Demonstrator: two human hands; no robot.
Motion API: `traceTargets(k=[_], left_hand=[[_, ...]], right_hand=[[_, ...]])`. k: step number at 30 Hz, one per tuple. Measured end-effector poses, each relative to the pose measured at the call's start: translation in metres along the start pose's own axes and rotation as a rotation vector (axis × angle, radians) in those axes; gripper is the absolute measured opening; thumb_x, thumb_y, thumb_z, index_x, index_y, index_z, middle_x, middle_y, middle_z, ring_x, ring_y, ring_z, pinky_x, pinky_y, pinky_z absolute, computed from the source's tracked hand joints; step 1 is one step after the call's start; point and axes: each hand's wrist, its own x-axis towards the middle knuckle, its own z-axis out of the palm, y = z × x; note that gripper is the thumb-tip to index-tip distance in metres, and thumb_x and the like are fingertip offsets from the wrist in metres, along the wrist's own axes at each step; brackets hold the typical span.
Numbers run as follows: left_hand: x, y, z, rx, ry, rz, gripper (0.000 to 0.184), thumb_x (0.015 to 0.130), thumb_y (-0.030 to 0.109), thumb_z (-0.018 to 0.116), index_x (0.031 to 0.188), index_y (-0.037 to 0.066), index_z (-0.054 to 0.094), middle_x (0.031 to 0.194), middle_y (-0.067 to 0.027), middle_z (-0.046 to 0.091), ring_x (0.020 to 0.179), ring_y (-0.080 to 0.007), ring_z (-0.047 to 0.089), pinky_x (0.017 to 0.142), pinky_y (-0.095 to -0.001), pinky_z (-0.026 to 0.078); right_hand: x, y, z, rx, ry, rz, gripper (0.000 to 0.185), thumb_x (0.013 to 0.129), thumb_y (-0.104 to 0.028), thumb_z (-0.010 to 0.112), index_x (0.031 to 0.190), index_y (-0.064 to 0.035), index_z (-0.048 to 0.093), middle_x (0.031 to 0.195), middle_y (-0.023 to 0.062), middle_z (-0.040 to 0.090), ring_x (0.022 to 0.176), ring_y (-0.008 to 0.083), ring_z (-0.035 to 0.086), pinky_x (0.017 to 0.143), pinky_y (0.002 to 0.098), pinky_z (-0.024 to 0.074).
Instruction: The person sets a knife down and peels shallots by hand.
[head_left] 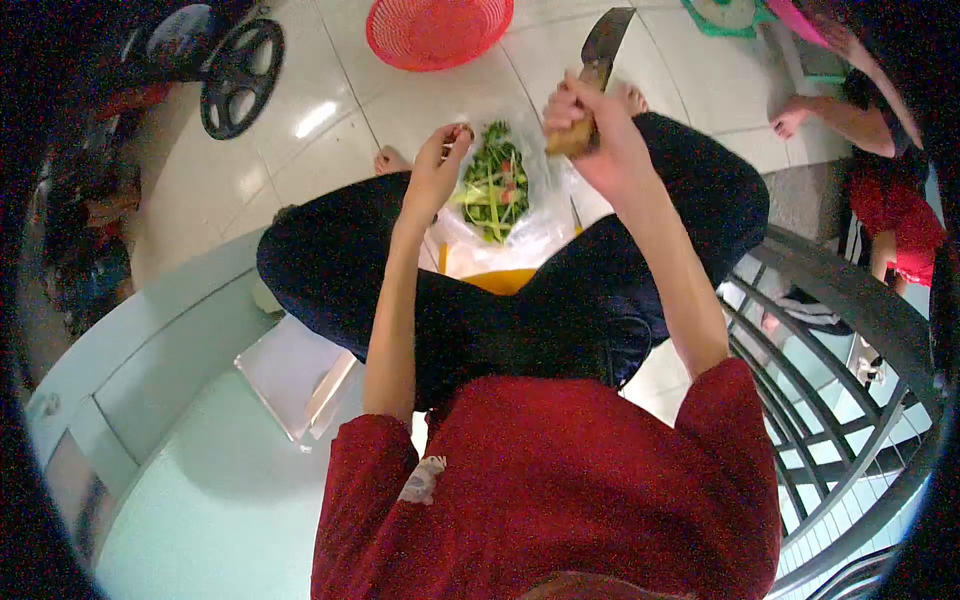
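Observation:
My right hand (600, 130) is wrapped round the wooden handle of a knife (606, 42), its broad dark blade pointing up and away from me. My left hand (436, 168) is closed in a pinch at the left side of the greens; a small brownish bit shows at the fingertips, too small to name. Between my hands, chopped leafy greens (490, 185) with pale stems and a few reddish pieces lie in a clear plastic bag (545, 205) on the floor between my legs. Under the bag, a yellow-edged item (500, 281) shows only in part.
A red plastic basket (440, 62) stands ahead on the tiled floor (340, 140). A black wheel (243, 80) is at the left. Another person's hand (795, 117) appears at the right, near a green scale-like object (728, 18). Dark railings (835, 400) run at lower right.

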Motion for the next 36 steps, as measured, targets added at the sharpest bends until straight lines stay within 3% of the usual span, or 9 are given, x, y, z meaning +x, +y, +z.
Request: traceTargets(k=[2, 4, 9, 12, 22, 28, 30, 34, 36], left_hand=[[0.016, 0.053, -0.025, -0.253, -0.037, -0.03, 0.039, 0.103, 0.031, 0.047, 0.125, 0.003, 0.062, 0.103, -0.0028, 0.066, 0.084, -0.0102, 0.055, 0.072, -0.0254, 0.044], [0.043, 0.08, -0.047, -0.383, -0.023, 0.06, 0.04, 0.103, 0.032, 0.046, 0.126, 0.003, 0.062, 0.099, -0.0018, 0.064, 0.081, -0.0098, 0.052, 0.069, -0.0252, 0.042], [0.103, 0.117, -0.104, -0.838, -0.167, 0.232, 0.036, 0.104, 0.038, 0.044, 0.118, 0.008, 0.058, 0.094, -0.0014, 0.059, 0.079, -0.0106, 0.051, 0.069, -0.0264, 0.042], [0.105, 0.13, -0.118, -0.847, 0.061, 0.212, 0.033, 0.104, 0.041, 0.043, 0.111, 0.011, 0.055, 0.097, -0.0021, 0.059, 0.081, -0.0111, 0.053, 0.07, -0.028, 0.043], [0.079, 0.114, -0.123, -1.009, -0.006, 0.204, 0.031, 0.104, 0.038, 0.044, 0.11, 0.01, 0.055, 0.107, -0.0014, 0.059, 0.082, -0.0104, 0.053, 0.07, -0.027, 0.044], [0.069, 0.12, -0.112, -0.578, 0.13, 0.374, 0.026, 0.104, 0.031, 0.048, 0.115, 0.008, 0.055, 0.108, -0.0033, 0.06, 0.069, -0.0051, 0.044, 0.061, -0.0222, 0.039], [0.064, 0.122, -0.107, -0.739, 0.184, 0.328, 0.024, 0.105, 0.027, 0.046, 0.106, 0.004, 0.048, 0.092, -0.0033, 0.054, 0.068, -0.0046, 0.039, 0.06, -0.0206, 0.035], [0.061, 0.129, -0.108, -0.893, 0.259, 0.299, 0.026, 0.105, 0.03, 0.046, 0.107, 0.004, 0.048, 0.09, -0.0038, 0.053, 0.067, -0.006, 0.038, 0.059, -0.0224, 0.036], [0.053, 0.13, -0.112, -1.058, 0.182, 0.077, 0.026, 0.104, 0.031, 0.047, 0.113, 0.008, 0.055, 0.1, -0.0036, 0.059, 0.071, -0.0085, 0.045, 0.067, -0.0253, 0.041]], right_hand=[[-0.011, -0.006, 0.007, -0.191, -0.015, 0.027, 0.014, 0.099, -0.016, 0.056, 0.093, -0.007, 0.047, 0.074, -0.002, 0.042, 0.062, 0.0078, 0.041, 0.058, 0.0245, 0.0389], [-0.017, -0.007, 0.019, -0.403, -0.001, -0.032, 0.014, 0.099, -0.018, 0.057, 0.102, -0.0065, 0.05, 0.078, -0.0029, 0.046, 0.061, 0.0055, 0.04, 0.056, 0.0228, 0.0373], [-0.005, -0.038, 0.061, -0.877, -0.062, -0.145, 0.016, 0.099, -0.023, 0.057, 0.101, -0.0084, 0.054, 0.077, -0.0031, 0.048, 0.056, 0.0037, 0.039, 0.049, 0.0206, 0.034], [0.004, -0.038, 0.09, -1.167, -0.043, -0.272, 0.027, 0.099, -0.033, 0.056, 0.095, -0.0072, 0.058, 0.065, -0.0068, 0.043, 0.049, 0.0016, 0.032, 0.043, 0.0189, 0.0278], [0.015, 0.008, 0.082, -1.061, 0.031, -0.143, 0.038, 0.102, -0.042, 0.049, 0.085, -0.0077, 0.05, 0.06, -0.0086, 0.032, 0.046, 0.0001, 0.026, 0.042, 0.0185, 0.0215], [0.004, 0.019, 0.076, -1.114, 0.013, -0.158, 0.04, 0.103, -0.043, 0.046, 0.085, -0.007, 0.05, 0.058, -0.0078, 0.032, 0.044, 0.0005, 0.025, 0.041, 0.0188, 0.0215], [0.002, 0.02, 0.07, -1.098, -0.022, -0.11, 0.047, 0.103, -0.049, 0.039, 0.086, -0.0068, 0.05, 0.058, -0.0076, 0.031, 0.044, 0.001, 0.025, 0.04, 0.0191, 0.0212], [-0.004, 0.019, 0.068, -0.996, -0.077, -0.061, 0.049, 0.103, -0.05, 0.04, 0.085, -0.0064, 0.056, 0.057, -0.007, 0.035, 0.044, 0.0024, 0.03, 0.04, 0.0218, 0.0234], [-0.008, 0.023, 0.069, -1.104, -0.056, -0.106, 0.05, 0.103, -0.049, 0.039, 0.086, -0.006, 0.056, 0.057, -0.0063, 0.035, 0.046, 0.0028, 0.031, 0.042, 0.0217, 0.0239]])
